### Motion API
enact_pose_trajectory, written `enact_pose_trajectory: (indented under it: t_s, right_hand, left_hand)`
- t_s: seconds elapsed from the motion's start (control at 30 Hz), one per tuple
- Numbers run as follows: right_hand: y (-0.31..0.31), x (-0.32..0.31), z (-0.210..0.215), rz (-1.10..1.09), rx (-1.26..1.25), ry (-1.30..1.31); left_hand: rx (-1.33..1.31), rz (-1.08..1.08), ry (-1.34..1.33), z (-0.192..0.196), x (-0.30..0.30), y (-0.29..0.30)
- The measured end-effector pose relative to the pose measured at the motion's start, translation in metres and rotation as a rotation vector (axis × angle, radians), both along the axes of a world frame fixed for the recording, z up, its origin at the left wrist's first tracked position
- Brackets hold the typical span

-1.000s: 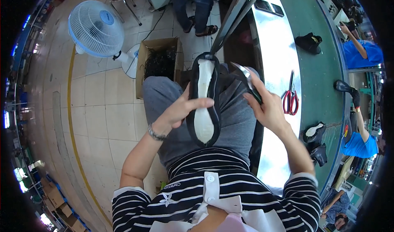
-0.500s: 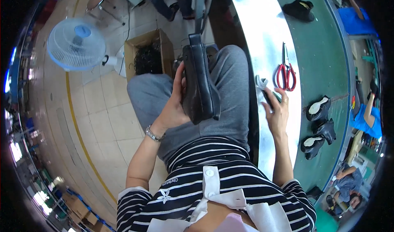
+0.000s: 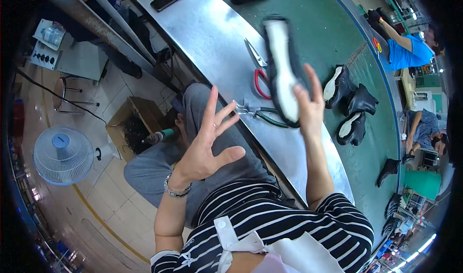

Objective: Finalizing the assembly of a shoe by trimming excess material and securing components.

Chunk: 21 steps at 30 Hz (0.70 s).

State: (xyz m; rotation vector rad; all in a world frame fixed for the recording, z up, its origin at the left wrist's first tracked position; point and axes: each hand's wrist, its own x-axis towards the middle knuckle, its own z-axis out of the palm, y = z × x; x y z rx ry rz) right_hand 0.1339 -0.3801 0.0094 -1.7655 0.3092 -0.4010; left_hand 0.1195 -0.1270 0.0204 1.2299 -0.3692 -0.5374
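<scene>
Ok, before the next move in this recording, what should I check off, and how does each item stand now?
1. Shoe in the right hand: ok, white sole showing.
2. Left hand free: ok, fingers spread.
3. Green-handled pliers set down: ok, on the metal bench.
4. Red-handled scissors fully visible: not ok, the shoe partly covers them.
5. Shoe lifted off the bench: cannot tell, blurred in this single view.

On the surface [image 3: 217, 36] near the frame's centre, scissors [image 3: 259, 60] lay higher in view than the pliers [image 3: 252, 112], left of the shoe [image 3: 282, 70] in the right hand [image 3: 311, 110]. A fan [image 3: 63, 157] stood far left.
</scene>
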Motion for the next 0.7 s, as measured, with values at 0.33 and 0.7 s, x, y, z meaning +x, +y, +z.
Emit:
enact_pose_trajectory:
  t_s: [0.33, 0.7]
  right_hand:
    - [-0.117, 0.099, -0.057, -0.263, -1.522, 0.68]
    - [0.018, 0.345, -0.061, 0.219, -0.854, 0.039]
  left_hand:
    - [0.158, -0.001, 0.339, -0.041, -0.016, 0.04]
    - [0.279, 0.109, 0.184, -0.042, -0.037, 0.036]
